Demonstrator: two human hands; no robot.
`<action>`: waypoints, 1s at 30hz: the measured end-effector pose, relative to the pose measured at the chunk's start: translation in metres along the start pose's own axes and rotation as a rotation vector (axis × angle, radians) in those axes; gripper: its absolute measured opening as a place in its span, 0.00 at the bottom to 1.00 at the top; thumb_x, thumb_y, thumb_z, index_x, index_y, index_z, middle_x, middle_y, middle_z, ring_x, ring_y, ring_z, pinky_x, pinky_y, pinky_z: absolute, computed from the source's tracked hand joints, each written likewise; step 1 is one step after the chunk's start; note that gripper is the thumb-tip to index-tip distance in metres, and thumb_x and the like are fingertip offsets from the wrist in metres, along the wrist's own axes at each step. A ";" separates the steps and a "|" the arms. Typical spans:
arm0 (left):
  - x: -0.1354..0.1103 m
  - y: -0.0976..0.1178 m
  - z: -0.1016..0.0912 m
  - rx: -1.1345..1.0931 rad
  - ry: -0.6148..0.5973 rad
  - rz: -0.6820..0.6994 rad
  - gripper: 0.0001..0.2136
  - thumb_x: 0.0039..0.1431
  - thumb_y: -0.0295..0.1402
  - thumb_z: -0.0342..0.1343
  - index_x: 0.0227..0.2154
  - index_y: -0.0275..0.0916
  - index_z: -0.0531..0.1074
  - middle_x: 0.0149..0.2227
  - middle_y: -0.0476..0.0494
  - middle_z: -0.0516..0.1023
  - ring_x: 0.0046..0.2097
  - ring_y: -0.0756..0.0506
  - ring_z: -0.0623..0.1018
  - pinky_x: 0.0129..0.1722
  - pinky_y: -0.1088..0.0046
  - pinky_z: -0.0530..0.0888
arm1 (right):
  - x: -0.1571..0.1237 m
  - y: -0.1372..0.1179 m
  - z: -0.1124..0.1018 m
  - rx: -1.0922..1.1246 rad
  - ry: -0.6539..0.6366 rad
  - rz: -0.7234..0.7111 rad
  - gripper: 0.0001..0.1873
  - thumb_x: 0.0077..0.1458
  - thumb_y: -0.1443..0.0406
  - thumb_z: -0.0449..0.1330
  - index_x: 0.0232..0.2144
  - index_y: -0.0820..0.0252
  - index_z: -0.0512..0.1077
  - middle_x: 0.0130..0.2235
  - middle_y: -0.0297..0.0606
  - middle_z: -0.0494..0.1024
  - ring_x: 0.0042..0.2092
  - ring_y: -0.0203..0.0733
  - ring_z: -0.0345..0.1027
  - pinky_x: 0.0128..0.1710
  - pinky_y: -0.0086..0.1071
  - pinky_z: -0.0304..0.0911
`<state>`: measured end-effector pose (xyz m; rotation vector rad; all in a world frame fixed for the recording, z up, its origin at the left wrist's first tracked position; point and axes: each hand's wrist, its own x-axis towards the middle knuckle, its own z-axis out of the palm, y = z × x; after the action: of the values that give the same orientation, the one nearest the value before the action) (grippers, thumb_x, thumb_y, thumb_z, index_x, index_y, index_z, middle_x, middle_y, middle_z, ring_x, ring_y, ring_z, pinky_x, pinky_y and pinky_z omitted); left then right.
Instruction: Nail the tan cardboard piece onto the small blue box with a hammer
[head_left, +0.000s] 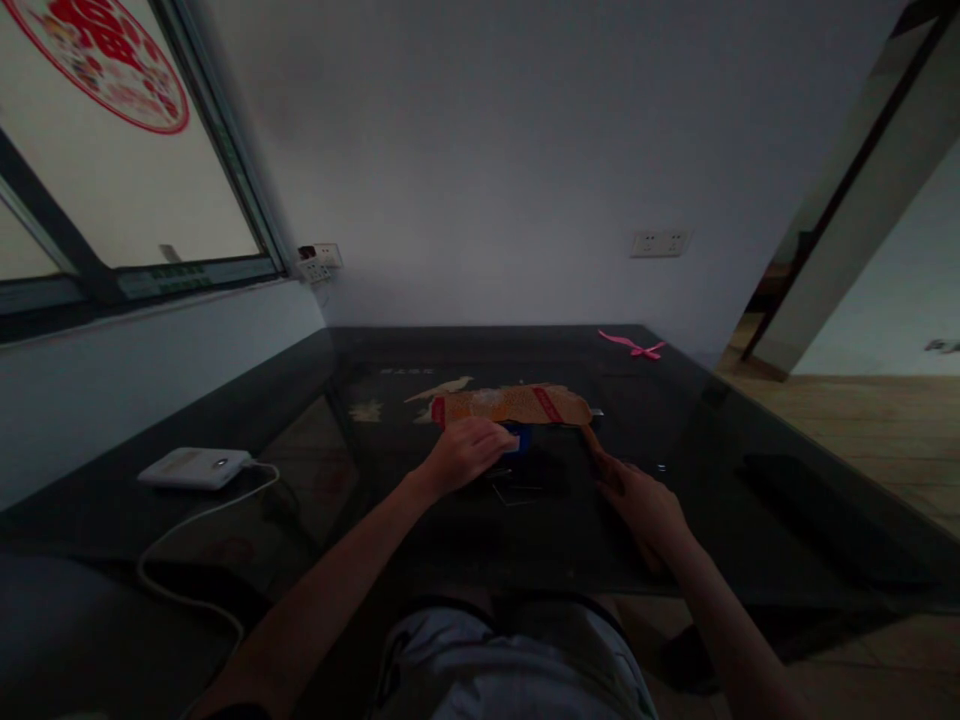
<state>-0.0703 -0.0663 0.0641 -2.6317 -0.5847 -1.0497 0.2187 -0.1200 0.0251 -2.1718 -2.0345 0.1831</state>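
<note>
Nearest the camera, at lower centre: lap in pale clothing (517,665), before the near edge of a dark, glossy tabletop (480,346). Entering from lower left, the left hand (469,448), with fingers drawn together, pointing rightward and touching a small blue object (519,437); impossible to tell pinch from simple contact. Entering from lower right, the right hand (637,500), with fingers wrapped around a brown, wooden-looking handle (595,445), slanting from the tabletop's near side toward the middle. Just beyond the blue object, at the centre of the tabletop: a tan packaging piece (517,404) with red bands, lying crosswise. Note a small silvery part (597,412) at the right end of the packaging piece, close to the handle's far end. To the left of the packaging piece, pale scraps (365,411); just behind its left end, a pale, pointed piece (442,389). Nearer than the blue object, some thin, bright slivers (517,497), too small to identify. At left, a white power bank (196,467) with attached white cable (169,530), hanging over the near edge. At far right, a pink ribbon (636,347); at near right, a dark, flat object (832,520), blurred in shadow.
</note>
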 end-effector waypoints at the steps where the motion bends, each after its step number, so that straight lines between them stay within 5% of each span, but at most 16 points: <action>1: 0.005 -0.008 -0.003 -0.004 0.065 -0.060 0.07 0.60 0.30 0.50 0.39 0.38 0.71 0.36 0.44 0.77 0.41 0.48 0.75 0.43 0.71 0.70 | 0.000 0.000 0.000 0.003 0.002 -0.001 0.26 0.59 0.56 0.47 0.60 0.49 0.58 0.50 0.42 0.73 0.43 0.51 0.72 0.34 0.38 0.63; 5: 0.018 -0.045 -0.005 -0.081 0.329 -0.430 0.05 0.58 0.30 0.53 0.37 0.38 0.71 0.35 0.45 0.77 0.36 0.50 0.76 0.38 0.74 0.72 | -0.001 -0.001 -0.002 0.007 -0.005 -0.005 0.27 0.59 0.57 0.48 0.60 0.51 0.58 0.51 0.42 0.73 0.44 0.52 0.71 0.36 0.38 0.63; 9: 0.015 -0.067 0.003 -0.209 0.381 -0.633 0.05 0.54 0.28 0.56 0.35 0.37 0.71 0.32 0.47 0.76 0.33 0.51 0.76 0.35 0.76 0.73 | 0.000 0.000 -0.001 0.012 -0.010 -0.006 0.27 0.59 0.58 0.48 0.60 0.51 0.58 0.50 0.42 0.73 0.43 0.52 0.72 0.36 0.39 0.63; 30: 0.003 -0.068 0.016 -0.253 0.295 -0.656 0.04 0.54 0.28 0.56 0.33 0.39 0.71 0.33 0.48 0.77 0.34 0.50 0.77 0.38 0.74 0.75 | 0.002 0.002 0.003 -0.001 0.008 -0.002 0.26 0.59 0.57 0.48 0.60 0.50 0.59 0.50 0.41 0.73 0.44 0.50 0.72 0.36 0.37 0.63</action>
<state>-0.0893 0.0003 0.0606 -2.4464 -1.3705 -1.7534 0.2205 -0.1183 0.0216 -2.1675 -2.0333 0.1726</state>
